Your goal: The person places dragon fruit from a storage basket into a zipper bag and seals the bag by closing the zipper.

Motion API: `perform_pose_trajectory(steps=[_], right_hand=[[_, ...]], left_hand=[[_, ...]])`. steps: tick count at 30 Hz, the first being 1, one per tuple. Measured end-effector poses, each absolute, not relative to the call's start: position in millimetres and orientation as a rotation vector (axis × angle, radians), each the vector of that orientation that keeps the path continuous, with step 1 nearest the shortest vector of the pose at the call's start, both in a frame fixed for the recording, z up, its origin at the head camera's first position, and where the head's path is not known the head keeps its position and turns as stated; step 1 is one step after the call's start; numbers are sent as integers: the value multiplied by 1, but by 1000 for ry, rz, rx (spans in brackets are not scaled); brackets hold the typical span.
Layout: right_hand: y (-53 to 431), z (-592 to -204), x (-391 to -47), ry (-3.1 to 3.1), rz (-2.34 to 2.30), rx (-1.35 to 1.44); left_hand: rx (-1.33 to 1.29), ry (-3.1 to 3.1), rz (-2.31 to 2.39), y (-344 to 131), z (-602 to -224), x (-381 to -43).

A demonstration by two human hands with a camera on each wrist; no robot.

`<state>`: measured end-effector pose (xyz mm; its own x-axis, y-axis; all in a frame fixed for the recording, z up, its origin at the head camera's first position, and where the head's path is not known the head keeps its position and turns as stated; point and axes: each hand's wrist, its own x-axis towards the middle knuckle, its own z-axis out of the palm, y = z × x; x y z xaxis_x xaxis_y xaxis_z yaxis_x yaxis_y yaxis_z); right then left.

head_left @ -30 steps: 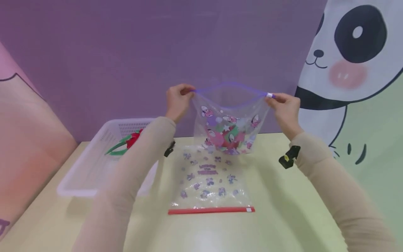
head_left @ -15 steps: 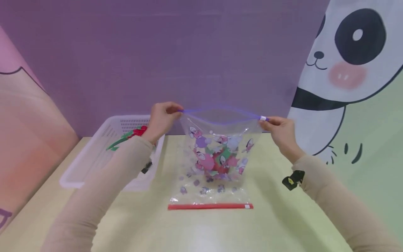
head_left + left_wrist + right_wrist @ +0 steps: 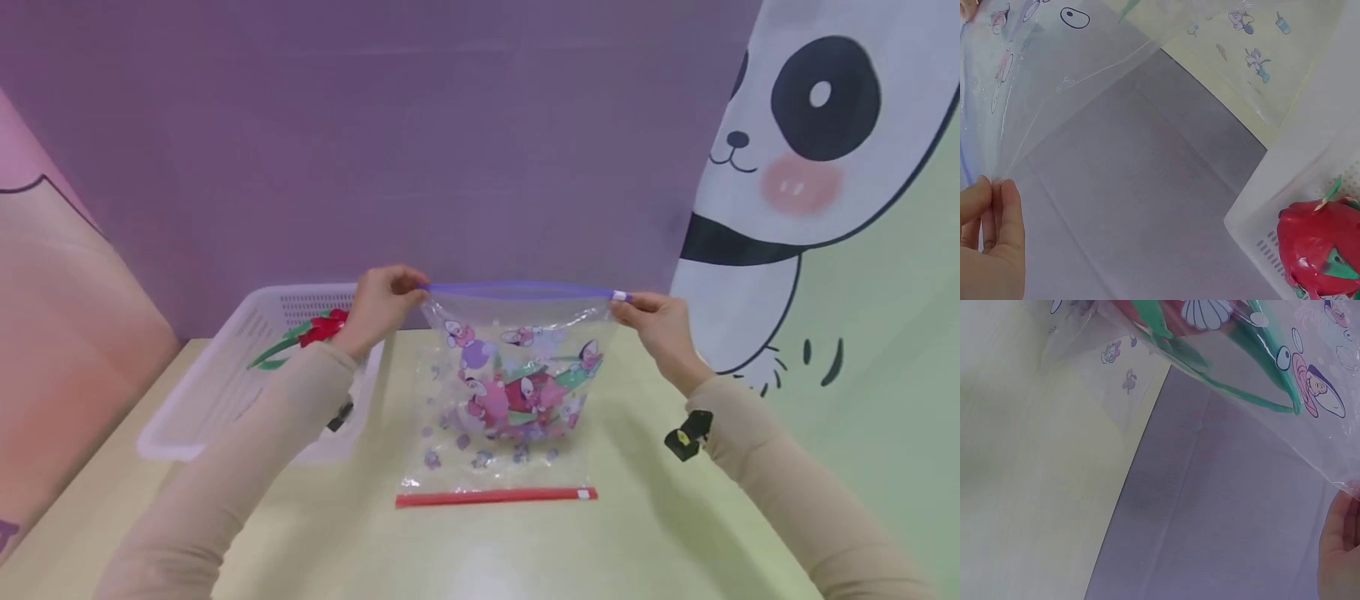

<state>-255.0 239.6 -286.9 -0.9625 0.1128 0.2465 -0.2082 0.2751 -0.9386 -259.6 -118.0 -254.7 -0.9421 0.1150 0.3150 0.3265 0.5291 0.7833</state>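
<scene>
Right of the white basket [image 3: 217, 392], a clear bag with a purple zip [image 3: 517, 367] hangs upright between two hands; the left hand [image 3: 381, 307], at the basket's far right corner in the head view, pinches one end of the zip between thumb and fingers; the right hand [image 3: 662, 332], farther right of the basket, pinches the other end, just beside a white slider [image 3: 621, 296]; the purple edges lie close together, a narrow gap between them; a red and green object [image 3: 525, 393] sits low in that bag, seen through its pink cartoon print. Also right of the basket, a second clear bag [image 3: 480, 473] lies flat on the table [image 3: 480, 558], its red zip [image 3: 497, 497] nearest the person; whether the two bags touch, I cannot tell; inside the basket, at its far right, lies a red and green flower-like piece [image 3: 324, 327]; behind the basket rises a purple backdrop [image 3: 375, 150].
</scene>
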Motion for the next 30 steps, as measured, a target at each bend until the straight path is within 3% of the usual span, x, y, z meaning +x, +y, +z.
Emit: perform_pose_trajectory(steps=[8,15,23,30], right_hand=[[241,-284,-253,-2317,1743,91],[240,-276,-248,-2387,1732,90],[239,-269,-245,-2503,1653,109],[233,-273,-247,-2443,1634,235]], left_hand=[[-446,-2536,-1248,-112,-255,-262],[-634,-2482,-762,-96,-253,-254],[-920,-2417,-472,-39,-242,-227],[-1076,-2462,-382,12,-230,-231]])
